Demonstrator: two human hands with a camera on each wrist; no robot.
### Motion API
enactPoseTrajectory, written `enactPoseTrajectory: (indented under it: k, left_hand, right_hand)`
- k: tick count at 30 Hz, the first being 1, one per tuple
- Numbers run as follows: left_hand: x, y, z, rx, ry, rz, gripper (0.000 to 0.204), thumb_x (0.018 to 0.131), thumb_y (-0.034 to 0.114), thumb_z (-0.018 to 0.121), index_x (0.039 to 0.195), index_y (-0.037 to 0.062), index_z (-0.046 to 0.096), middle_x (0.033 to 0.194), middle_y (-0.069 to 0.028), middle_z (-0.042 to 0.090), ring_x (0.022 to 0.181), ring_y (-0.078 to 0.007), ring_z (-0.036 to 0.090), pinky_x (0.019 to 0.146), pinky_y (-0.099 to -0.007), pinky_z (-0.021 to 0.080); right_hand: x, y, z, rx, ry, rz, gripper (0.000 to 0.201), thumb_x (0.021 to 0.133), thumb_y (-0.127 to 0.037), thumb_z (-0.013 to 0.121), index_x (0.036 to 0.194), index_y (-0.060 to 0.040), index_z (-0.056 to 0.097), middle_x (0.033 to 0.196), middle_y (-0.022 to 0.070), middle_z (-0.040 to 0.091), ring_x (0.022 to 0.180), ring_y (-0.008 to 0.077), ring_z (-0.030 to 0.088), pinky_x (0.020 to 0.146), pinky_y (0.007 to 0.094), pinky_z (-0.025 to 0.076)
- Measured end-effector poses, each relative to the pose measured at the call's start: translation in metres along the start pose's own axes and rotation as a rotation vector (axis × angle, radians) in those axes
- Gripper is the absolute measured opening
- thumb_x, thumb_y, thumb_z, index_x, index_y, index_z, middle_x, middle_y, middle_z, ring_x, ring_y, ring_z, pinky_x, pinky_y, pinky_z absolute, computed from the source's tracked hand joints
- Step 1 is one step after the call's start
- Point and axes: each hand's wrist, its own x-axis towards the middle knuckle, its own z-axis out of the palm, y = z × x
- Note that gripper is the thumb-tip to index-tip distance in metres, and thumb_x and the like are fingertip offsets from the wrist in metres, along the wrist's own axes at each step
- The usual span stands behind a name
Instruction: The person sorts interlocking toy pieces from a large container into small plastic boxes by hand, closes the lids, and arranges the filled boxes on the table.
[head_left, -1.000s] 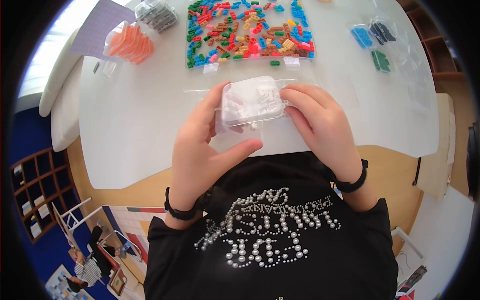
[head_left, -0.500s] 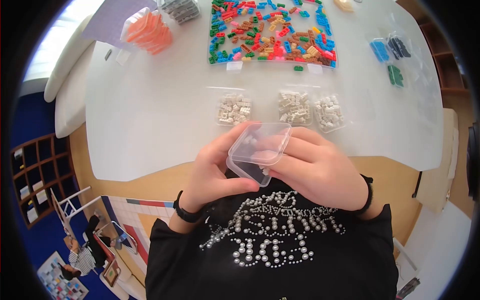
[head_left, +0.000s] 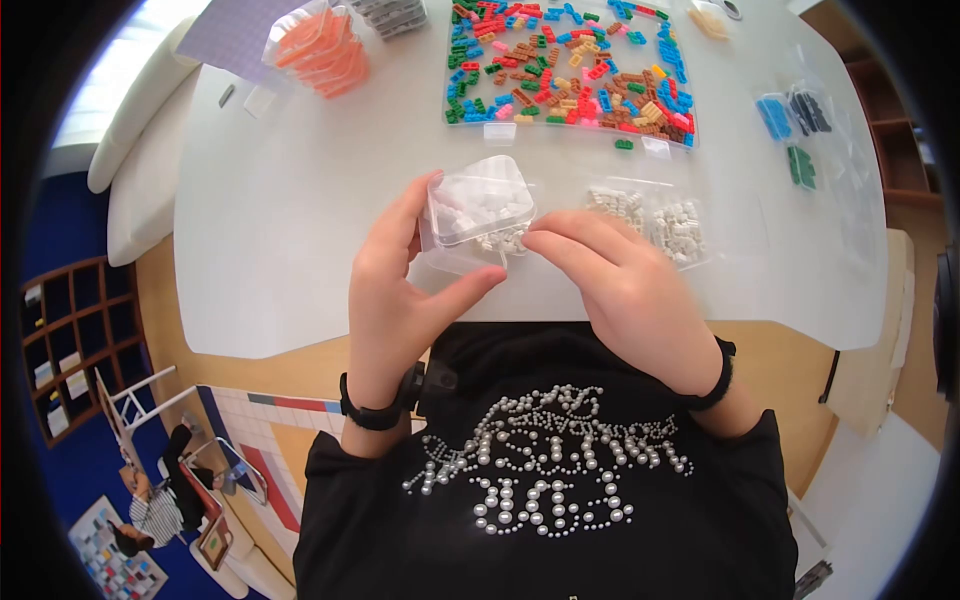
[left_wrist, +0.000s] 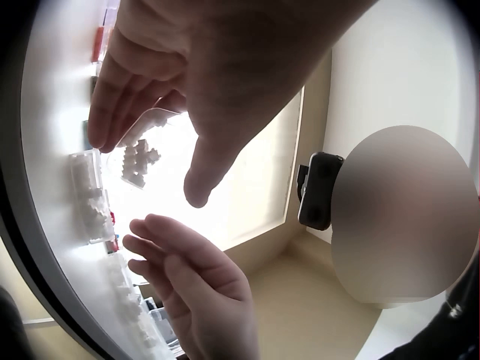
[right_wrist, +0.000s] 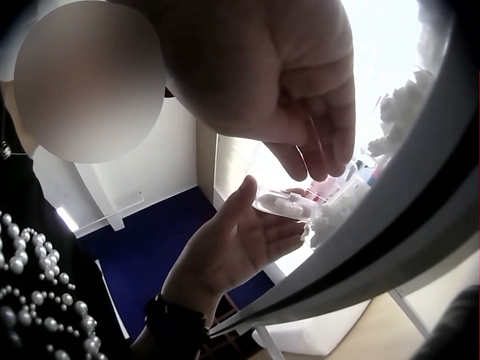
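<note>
In the head view, my left hand (head_left: 400, 285) holds a small clear plastic box (head_left: 485, 200), tilted, between its fingers at the left and the thumb below. White bricks show inside it; in the left wrist view a few white bricks (left_wrist: 136, 163) lie in the box. Behind it, a tub of white bricks (head_left: 500, 242) is partly hidden. My right hand (head_left: 640, 305) hovers by the box's right edge, fingers loosely bent and nothing seen in them. Two more tubs of white bricks (head_left: 680, 230) stand right of it, one partly behind the right hand.
A large clear tray of mixed coloured bricks (head_left: 570, 75) lies beyond the hands, with a loose green brick (head_left: 624, 145) before it. Orange pieces in boxes (head_left: 325, 55) are at the back left; blue (head_left: 773, 117), black and green (head_left: 801, 167) ones at the right.
The left hand has raised the clear box away from the body, over the left tub. The right hand's fingers, over or inside the box half a second ago, are now at its right side.
</note>
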Motion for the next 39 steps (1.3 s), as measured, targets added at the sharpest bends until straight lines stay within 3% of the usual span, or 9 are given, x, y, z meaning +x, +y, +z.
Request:
enactPoseTrajectory:
  k: [5,7,10,14,17,23,27,29,39]
  left_hand:
    - [-0.011,0.008,0.001,-0.038,0.002,0.054,0.083,0.064,0.012,0.089,0.134,-0.0031,0.048,0.119,-0.0144,0.061,0.103,-0.0205,0.062,0.085,-0.033,0.052]
    - [-0.014,0.012,0.007,-0.016,-0.066,0.185,0.084,0.063,0.014,0.089,0.135,-0.0023,0.048,0.12,-0.016,0.061,0.103,-0.0239,0.063,0.084,-0.0338,0.052]
    - [-0.008,0.018,0.026,0.056,-0.124,0.226,0.085,0.062,0.017,0.089,0.134,-0.0023,0.047,0.121,-0.0174,0.06,0.103,-0.0275,0.063,0.084,-0.0349,0.053]
    - [0.01,0.034,0.054,0.049,-0.151,0.258,0.082,0.065,0.018,0.087,0.133,-0.0016,0.047,0.119,-0.0186,0.059,0.1,-0.0313,0.063,0.082,-0.0373,0.053]
    - [0.019,0.037,0.072,0.185,-0.139,0.33,0.084,0.063,0.016,0.088,0.135,-0.0002,0.048,0.117,-0.015,0.061,0.1,-0.0261,0.063,0.085,-0.0341,0.052]
    - [0.021,0.043,0.076,0.312,-0.126,0.294,0.084,0.064,0.018,0.088,0.136,0.0018,0.047,0.116,-0.0149,0.062,0.1,-0.0274,0.063,0.084,-0.0349,0.053]
    - [0.02,0.036,0.076,0.283,-0.088,0.369,0.083,0.069,0.018,0.084,0.138,-0.0001,0.042,0.109,-0.0169,0.059,0.092,-0.0298,0.061,0.079,-0.0371,0.052]
    - [0.019,0.035,0.076,0.199,-0.105,0.284,0.086,0.069,0.017,0.084,0.141,0.0003,0.039,0.109,-0.0169,0.059,0.095,-0.0283,0.061,0.08,-0.0373,0.052]
    - [0.017,0.033,0.081,0.11,-0.114,0.278,0.089,0.068,0.015,0.084,0.142,0.0014,0.037,0.112,-0.0182,0.058,0.096,-0.0292,0.061,0.08,-0.0369,0.053]
  right_hand:
    - [0.003,-0.007,0.0,0.166,0.026,0.029,0.038,0.075,0.007,0.065,0.111,-0.0039,0.065,0.111,0.0121,0.064,0.099,0.032,0.062,0.081,0.0374,0.052]
    - [0.004,-0.01,-0.004,0.223,0.007,-0.044,0.038,0.075,0.005,0.069,0.112,-0.0048,0.065,0.111,0.0122,0.063,0.098,0.032,0.062,0.081,0.0375,0.052]
    - [-0.001,-0.004,-0.009,0.196,0.002,0.023,0.027,0.078,-0.005,0.065,0.104,-0.0117,0.065,0.108,0.0083,0.063,0.094,0.0304,0.061,0.08,0.0373,0.051]
    - [-0.01,0.012,-0.034,0.117,0.005,0.057,0.025,0.076,-0.004,0.066,0.099,-0.0108,0.065,0.106,0.0063,0.062,0.092,0.0316,0.06,0.08,0.0392,0.05]
    - [-0.013,0.024,-0.041,0.04,0.052,0.051,0.02,0.074,-0.001,0.065,0.093,-0.0085,0.062,0.103,0.0063,0.061,0.088,0.0334,0.059,0.075,0.0401,0.049]
    - [-0.021,0.037,-0.038,-0.063,0.105,0.041,0.021,0.074,0.001,0.063,0.093,-0.0061,0.057,0.093,0.0096,0.06,0.086,0.0328,0.059,0.072,0.0396,0.05]
    - [-0.023,0.039,-0.037,-0.148,0.054,0.13,0.025,0.076,0.004,0.065,0.098,-0.0061,0.063,0.1,0.0107,0.064,0.09,0.0316,0.062,0.077,0.0372,0.051]
    - [-0.025,0.039,-0.036,-0.176,0.139,0.134,0.026,0.077,0.005,0.065,0.101,-0.0064,0.063,0.101,0.0104,0.064,0.089,0.0311,0.062,0.076,0.0369,0.051]
    - [-0.022,0.033,-0.033,-0.039,0.156,0.149,0.023,0.079,-0.002,0.066,0.101,-0.0024,0.061,0.096,0.0131,0.063,0.089,0.034,0.061,0.075,0.0408,0.051]
